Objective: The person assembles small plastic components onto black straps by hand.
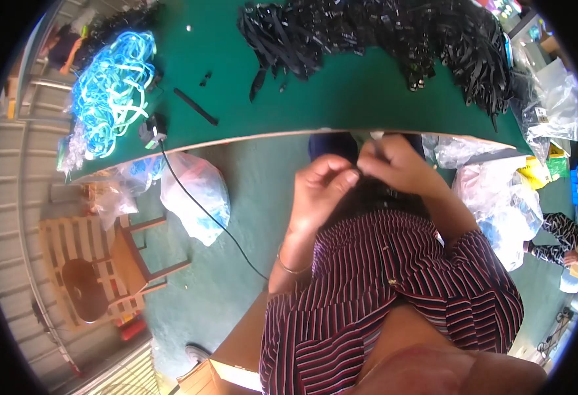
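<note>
My left hand (320,191) and my right hand (397,166) meet just in front of the table's near edge, above my lap. The left thumb and forefinger are pinched together. Curled fingers on the right hand come up against the left fingertips. Whatever they hold is too small and hidden to make out; a dark bit shows between them. Across the green table (223,72) lies a long heap of black straps with shiny plastic pieces (368,33). A single black strip (195,106) and small black pieces (206,79) lie left of the heap.
A tangle of blue and pale green cords (114,92) sits at the table's left. A black cable (203,207) hangs from a dark plug-like block (152,131). Filled plastic bags (197,197) stand below, with more (499,204) at right. A wooden chair (134,257) is at left.
</note>
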`<state>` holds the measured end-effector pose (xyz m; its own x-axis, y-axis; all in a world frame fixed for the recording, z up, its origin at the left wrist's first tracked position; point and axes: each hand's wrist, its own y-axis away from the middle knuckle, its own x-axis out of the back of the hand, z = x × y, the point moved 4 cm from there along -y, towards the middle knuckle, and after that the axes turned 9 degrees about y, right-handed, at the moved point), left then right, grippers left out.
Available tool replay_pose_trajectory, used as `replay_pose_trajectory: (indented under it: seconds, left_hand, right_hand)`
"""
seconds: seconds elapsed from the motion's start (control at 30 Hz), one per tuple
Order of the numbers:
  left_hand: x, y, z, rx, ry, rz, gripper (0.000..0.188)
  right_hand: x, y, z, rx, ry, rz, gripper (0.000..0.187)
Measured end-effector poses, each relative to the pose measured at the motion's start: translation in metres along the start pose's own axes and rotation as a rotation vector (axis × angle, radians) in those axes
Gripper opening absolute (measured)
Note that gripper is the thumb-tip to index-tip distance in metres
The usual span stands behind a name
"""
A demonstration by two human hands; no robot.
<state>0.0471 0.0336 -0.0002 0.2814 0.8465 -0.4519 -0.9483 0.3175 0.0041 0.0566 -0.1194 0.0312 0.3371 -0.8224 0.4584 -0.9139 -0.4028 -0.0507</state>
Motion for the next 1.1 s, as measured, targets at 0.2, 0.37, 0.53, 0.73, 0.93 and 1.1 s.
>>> replay_pose_trajectory:
  seconds: [0.2, 0.37, 0.53, 0.73, 0.93, 1.1]
  left_hand:
    - [0.002, 0.001, -0.004, -0.028, -0.401, -0.134, 0.01]
    - [-0.016, 0.007, 0.0, 0.152, 0.001, -0.189, 0.006]
    - [-0.025, 0.009, -0.019, 0.131, 0.425, -0.159, 0.028]
    - [-0.035, 0.005, -0.013, 0.227, 0.479, -0.119, 0.022]
    - [-0.023, -0.002, -0.004, 0.155, -0.002, -0.097, 0.016]
    - [-0.005, -0.004, -0.003, 0.116, -0.064, -0.11, 0.019]
  right_hand:
    - [-0.007, 0.006, 0.003, 0.113, 0.021, 0.086, 0.021]
    - [-0.015, 0.024, 0.01, -0.155, -0.553, -0.195, 0.021]
    - [-0.022, 0.03, 0.003, 0.02, -1.01, -0.084, 0.035]
    - [-0.017, 0.032, 0.017, -0.062, -1.037, -0.089, 0.025]
    - [0.006, 0.017, 0.008, 0.281, -0.165, 0.198, 0.03]
    - [0.004, 0.017, 0.014, 0.178, -0.032, 0.172, 0.034]
